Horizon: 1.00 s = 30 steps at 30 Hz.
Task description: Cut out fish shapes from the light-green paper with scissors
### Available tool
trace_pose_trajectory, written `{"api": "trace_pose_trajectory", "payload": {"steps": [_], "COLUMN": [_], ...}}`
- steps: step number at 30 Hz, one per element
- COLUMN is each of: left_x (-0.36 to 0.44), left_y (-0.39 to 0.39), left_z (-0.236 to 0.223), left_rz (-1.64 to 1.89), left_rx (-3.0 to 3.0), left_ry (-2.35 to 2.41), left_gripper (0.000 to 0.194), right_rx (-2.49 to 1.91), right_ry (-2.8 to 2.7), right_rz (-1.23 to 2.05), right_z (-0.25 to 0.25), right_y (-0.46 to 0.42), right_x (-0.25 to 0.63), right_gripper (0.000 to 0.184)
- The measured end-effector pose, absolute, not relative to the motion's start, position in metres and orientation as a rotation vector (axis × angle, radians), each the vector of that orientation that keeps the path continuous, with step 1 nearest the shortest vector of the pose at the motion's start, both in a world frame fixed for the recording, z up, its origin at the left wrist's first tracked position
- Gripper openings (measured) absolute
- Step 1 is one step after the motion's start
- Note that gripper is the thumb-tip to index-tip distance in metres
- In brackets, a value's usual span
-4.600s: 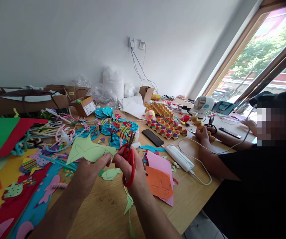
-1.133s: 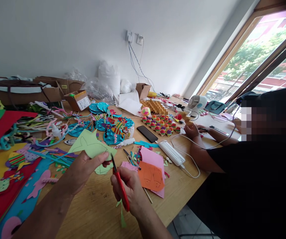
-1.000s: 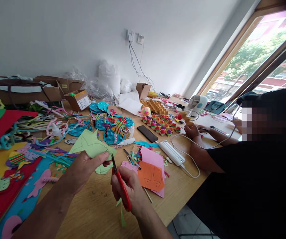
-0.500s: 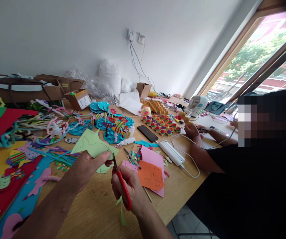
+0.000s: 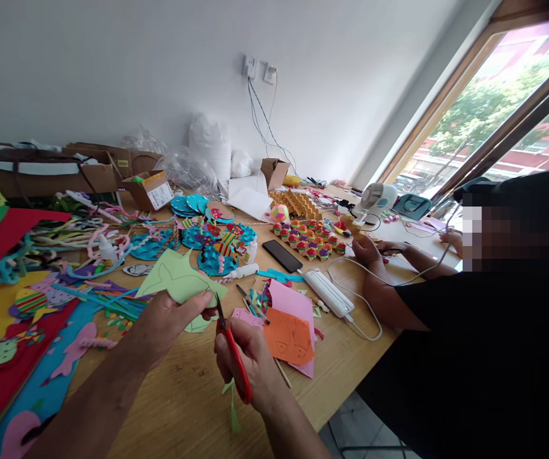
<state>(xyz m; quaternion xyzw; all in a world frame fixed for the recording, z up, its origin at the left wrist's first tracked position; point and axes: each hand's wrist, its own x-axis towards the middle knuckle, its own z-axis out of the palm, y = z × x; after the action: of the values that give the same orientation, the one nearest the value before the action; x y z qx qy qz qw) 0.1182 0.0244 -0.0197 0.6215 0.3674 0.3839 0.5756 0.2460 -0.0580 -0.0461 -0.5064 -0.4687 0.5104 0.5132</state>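
Observation:
My left hand [image 5: 171, 322] pinches a light green sheet of craft paper [image 5: 178, 274] with a fish outline drawn on it, thumb on top near the right end. My right hand [image 5: 250, 357] is closed round a pair of red-handled scissors [image 5: 236, 360], whose dark blades point up and meet the sheet's right edge just beyond my left thumb. Under the left hand lies another green fish cutout [image 5: 198, 324], partly hidden. A thin green offcut [image 5: 234, 411] lies on the table below the scissors. Right of my right hand, an orange sheet with drawn outlines [image 5: 289, 336] rests on pink paper [image 5: 298, 299].
A phone [image 5: 282, 256], a white power strip [image 5: 329, 293] and its cable lie at centre right. Painted egg cartons [image 5: 310, 241], blue decorated discs [image 5: 219, 258] and glue bottles [image 5: 251, 250] stand behind. A co-worker's hands [image 5: 370, 250] hold a carton piece and scissors at right.
Since the oldest frame, the scissors have turned, and their blades have come onto the green sheet's right edge. Over the last second my hands barely move; the co-worker's hands shift slightly.

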Motion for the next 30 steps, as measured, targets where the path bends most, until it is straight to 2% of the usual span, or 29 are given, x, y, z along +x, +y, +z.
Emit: {"api": "trace_pose_trajectory", "payload": {"steps": [15, 21, 30], "left_x": [0.113, 0.11, 0.115], "left_y": [0.029, 0.03, 0.027], "left_z": [-0.021, -0.022, -0.017], "left_rz": [0.815, 0.79, 0.789], "left_rx": [1.452, 1.481, 1.563], "left_ry": [0.84, 0.804, 0.827], "left_gripper": [0.018, 0.019, 0.022], "right_rx": [-1.262, -1.216, -1.183], "right_ry": [-1.248, -1.202, -1.173], "right_rz": [1.104, 1.233, 1.239], "right_z": [-0.06, -0.052, -0.051], "right_y": [-0.058, -0.059, -0.058], "right_x": [0.25, 0.249, 0.249], "right_gripper": [0.031, 0.027, 0.038]}}
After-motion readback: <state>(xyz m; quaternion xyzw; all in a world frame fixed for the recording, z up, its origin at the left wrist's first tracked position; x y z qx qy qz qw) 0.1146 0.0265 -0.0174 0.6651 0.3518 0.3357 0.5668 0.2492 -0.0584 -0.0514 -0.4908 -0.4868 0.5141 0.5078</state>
